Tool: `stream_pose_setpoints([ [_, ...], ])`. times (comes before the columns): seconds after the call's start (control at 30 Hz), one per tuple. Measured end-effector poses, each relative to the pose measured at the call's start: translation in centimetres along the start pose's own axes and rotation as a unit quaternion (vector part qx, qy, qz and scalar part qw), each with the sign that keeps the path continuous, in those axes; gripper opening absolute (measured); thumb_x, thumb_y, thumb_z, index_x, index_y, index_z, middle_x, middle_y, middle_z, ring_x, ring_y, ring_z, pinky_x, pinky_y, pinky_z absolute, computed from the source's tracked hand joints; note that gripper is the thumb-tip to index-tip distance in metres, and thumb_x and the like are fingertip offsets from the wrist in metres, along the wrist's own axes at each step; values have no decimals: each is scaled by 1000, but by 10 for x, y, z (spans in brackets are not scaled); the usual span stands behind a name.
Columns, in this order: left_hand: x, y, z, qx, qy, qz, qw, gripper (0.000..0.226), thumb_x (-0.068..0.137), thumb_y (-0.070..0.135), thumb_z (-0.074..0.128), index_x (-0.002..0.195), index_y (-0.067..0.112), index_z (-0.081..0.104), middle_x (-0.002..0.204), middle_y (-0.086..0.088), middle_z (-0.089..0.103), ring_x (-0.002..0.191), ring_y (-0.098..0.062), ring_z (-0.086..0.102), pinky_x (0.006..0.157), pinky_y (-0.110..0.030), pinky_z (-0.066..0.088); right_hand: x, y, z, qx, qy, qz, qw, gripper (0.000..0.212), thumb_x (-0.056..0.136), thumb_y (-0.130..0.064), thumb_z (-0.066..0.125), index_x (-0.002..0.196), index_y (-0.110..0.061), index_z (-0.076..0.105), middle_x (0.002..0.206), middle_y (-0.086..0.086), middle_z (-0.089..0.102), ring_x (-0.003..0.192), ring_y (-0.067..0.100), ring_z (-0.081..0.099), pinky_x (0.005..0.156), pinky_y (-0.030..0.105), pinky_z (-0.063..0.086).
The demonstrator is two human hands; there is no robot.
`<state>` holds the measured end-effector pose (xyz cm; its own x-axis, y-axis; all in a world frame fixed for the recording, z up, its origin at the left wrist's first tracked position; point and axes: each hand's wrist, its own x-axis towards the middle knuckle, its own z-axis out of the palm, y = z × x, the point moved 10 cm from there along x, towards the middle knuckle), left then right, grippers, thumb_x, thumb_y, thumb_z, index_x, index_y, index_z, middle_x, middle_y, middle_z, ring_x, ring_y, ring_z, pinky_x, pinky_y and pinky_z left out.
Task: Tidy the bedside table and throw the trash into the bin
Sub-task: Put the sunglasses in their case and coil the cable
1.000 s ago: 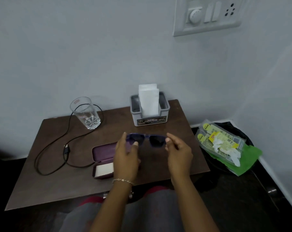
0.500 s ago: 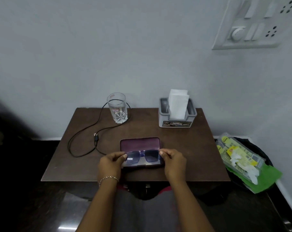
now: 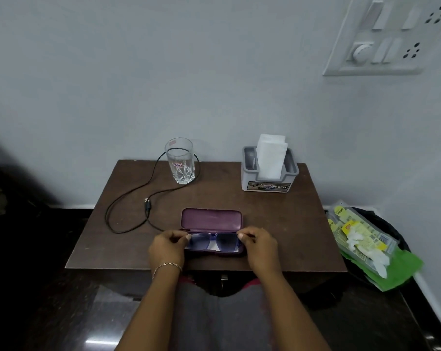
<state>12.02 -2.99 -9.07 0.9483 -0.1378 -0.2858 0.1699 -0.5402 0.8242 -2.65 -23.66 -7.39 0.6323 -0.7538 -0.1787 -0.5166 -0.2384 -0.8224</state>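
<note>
Blue-tinted sunglasses [image 3: 214, 241] lie in the lower half of an open maroon glasses case [image 3: 211, 219] near the front edge of the brown bedside table [image 3: 285, 224]. My left hand [image 3: 166, 249] pinches the left end of the frame. My right hand [image 3: 258, 245] pinches the right end. The case lid stands open behind the glasses. A black bin [image 3: 391, 226] stands on the floor to the right of the table, holding yellow wrappers [image 3: 358, 231], crumpled white tissue and a green sheet.
A clear drinking glass [image 3: 180, 160] stands at the back of the table with a black cable [image 3: 128, 206] looped round it and trailing left. A grey tissue holder [image 3: 268, 171] with white tissues sits at the back right. A switchboard [image 3: 389, 36] is on the wall.
Both hands have lowered the sunglasses from above the table into the open case. The view has shifted, so the table now appears square-on and centred.
</note>
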Motion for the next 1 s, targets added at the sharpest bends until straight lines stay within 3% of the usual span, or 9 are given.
stream_pose_setpoints([
  [0.07, 5, -9, 5, -26, -13, -15, 999, 20, 73, 13, 73, 64, 29, 66, 76, -4, 71, 78, -28, 67, 77, -48, 56, 0, 4, 1, 32, -10, 17, 999, 11, 88, -10, 60, 92, -12, 70, 87, -2, 64, 81, 11, 57, 60, 9, 38],
  [0.17, 7, -10, 8, -69, -25, -22, 997, 18, 75, 8, 71, 85, 23, 64, 78, -3, 68, 83, -28, 66, 83, -52, 53, 0, 12, 8, 124, -49, 72, 988, 22, 88, -8, 60, 109, -15, 60, 89, -4, 60, 88, 14, 59, 62, 13, 40],
  [0.27, 6, -6, 15, -120, -59, -21, 991, 40, 82, 1, 63, 121, 6, 56, 82, -3, 63, 88, -23, 59, 90, -43, 49, 0, 18, 16, 190, -96, 105, 971, 52, 90, -8, 57, 138, -15, 39, 107, 2, 57, 99, 15, 55, 75, 19, 44],
  [0.33, 1, -3, 25, -171, -116, -32, 978, 43, 87, -2, 55, 129, 7, 51, 95, -8, 63, 89, -19, 57, 81, -32, 50, -1, 22, 18, 218, -115, 121, 962, 56, 91, -8, 55, 142, -19, 34, 110, 0, 54, 102, 14, 53, 81, 23, 44],
  [0.43, -8, 7, 35, -216, -191, -35, 957, 42, 91, -3, 45, 125, 19, 54, 106, -2, 66, 84, -9, 61, 62, -15, 52, -2, 22, 16, 259, -120, 130, 949, 49, 90, -5, 54, 134, -24, 44, 107, -1, 51, 102, 15, 53, 82, 25, 46],
  [0.57, -12, 12, 34, -230, -202, -43, 951, 37, 92, 4, 46, 118, 30, 53, 100, 11, 64, 84, -7, 60, 58, -20, 52, -1, 24, 10, 299, -93, 148, 938, 42, 89, -2, 54, 119, -31, 51, 111, 0, 55, 107, 19, 54, 93, 43, 48],
  [0.73, -16, 13, 38, -254, -214, -62, 941, 29, 97, 15, 39, 107, 29, 62, 96, 4, 65, 82, -10, 61, 56, -16, 52, -2, 19, 2, 396, -49, 145, 905, 34, 87, 15, 45, 89, -16, 60, 96, 3, 62, 88, 15, 58, 72, 33, 52],
  [0.87, -18, 15, 41, -280, -212, -76, 933, 25, 96, 26, 41, 107, 23, 63, 99, -1, 65, 85, -16, 63, 58, -20, 55, -2, 22, 6, 436, -57, 168, 882, 37, 89, 14, 37, 91, -13, 62, 103, 9, 62, 92, 20, 60, 72, 31, 53],
  [1.0, -21, 19, 42, -315, -209, -81, 922, 14, 93, 18, 50, 99, 17, 62, 89, -2, 64, 78, -17, 61, 58, -21, 57, -4, 17, 11, 496, -77, 188, 844, 40, 90, 12, 32, 99, -8, 65, 108, 17, 63, 94, 25, 62, 74, 31, 54],
])
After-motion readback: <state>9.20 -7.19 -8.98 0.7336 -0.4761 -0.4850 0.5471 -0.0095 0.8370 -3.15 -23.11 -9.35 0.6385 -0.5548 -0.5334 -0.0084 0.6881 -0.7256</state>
